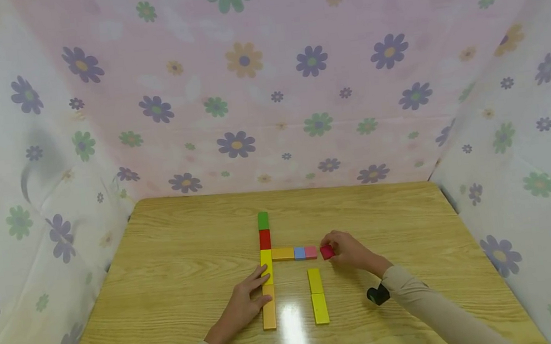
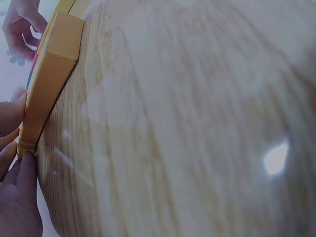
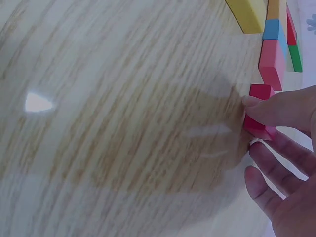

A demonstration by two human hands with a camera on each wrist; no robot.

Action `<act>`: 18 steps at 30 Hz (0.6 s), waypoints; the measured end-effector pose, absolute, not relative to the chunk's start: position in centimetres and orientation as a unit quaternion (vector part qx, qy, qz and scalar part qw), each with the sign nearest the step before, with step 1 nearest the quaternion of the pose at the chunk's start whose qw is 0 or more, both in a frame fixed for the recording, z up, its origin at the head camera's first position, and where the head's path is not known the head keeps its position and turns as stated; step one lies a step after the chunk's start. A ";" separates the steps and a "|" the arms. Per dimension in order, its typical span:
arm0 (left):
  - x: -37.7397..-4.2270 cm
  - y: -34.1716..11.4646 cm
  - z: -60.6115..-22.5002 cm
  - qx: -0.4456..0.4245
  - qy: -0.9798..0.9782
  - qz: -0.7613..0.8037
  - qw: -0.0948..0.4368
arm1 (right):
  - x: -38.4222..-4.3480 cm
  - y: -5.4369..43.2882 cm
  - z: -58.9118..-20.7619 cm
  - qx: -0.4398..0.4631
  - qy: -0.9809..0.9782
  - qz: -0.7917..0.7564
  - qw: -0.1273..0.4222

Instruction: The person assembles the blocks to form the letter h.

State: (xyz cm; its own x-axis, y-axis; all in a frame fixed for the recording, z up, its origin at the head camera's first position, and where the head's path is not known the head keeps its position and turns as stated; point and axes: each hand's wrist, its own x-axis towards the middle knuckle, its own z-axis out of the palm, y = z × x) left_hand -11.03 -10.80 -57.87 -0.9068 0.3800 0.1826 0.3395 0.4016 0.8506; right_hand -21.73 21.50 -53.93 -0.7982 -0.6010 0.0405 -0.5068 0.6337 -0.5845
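My right hand (image 1: 348,251) pinches a small red block (image 3: 259,106) between thumb and fingers. That block is just right of a pink block (image 1: 311,253), with a narrow gap between them. The pink one ends a short row with a blue block (image 1: 300,253) and an orange block (image 1: 283,254). This row meets a long column of blocks: green (image 1: 262,220), red (image 1: 264,239), long yellow (image 1: 266,262), then long light orange (image 1: 269,315). My left hand (image 1: 241,307) rests its spread fingers on the yellow block and its thumb at the light orange one.
Two yellow blocks (image 1: 317,296) lie end to end right of the column, below the short row. All of it lies on a wood-grain table (image 1: 187,243). Flowered cloth (image 1: 276,82) hangs behind the table and along both sides.
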 end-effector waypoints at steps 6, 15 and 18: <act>-11.0 -10.8 -57.9 0.206 0.836 0.508 0.035 | -21.5 21.4 -54.2 -0.306 0.900 -0.305 0.063; -11.1 -10.9 -57.9 0.219 0.837 0.502 0.024 | -21.3 21.4 -54.5 -0.289 0.904 -0.307 0.062; -11.1 -10.8 -57.9 0.219 0.837 0.502 0.023 | -21.2 21.4 -54.5 -0.296 0.900 -0.313 0.061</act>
State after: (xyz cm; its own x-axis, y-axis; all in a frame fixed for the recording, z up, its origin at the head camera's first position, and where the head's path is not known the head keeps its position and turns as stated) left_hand -11.10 -10.84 -57.92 -0.9029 0.3893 0.1822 0.3441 0.4006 0.8492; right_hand -21.15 21.41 -54.47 -0.8172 -0.5715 0.0751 -0.4947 0.6284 -0.6004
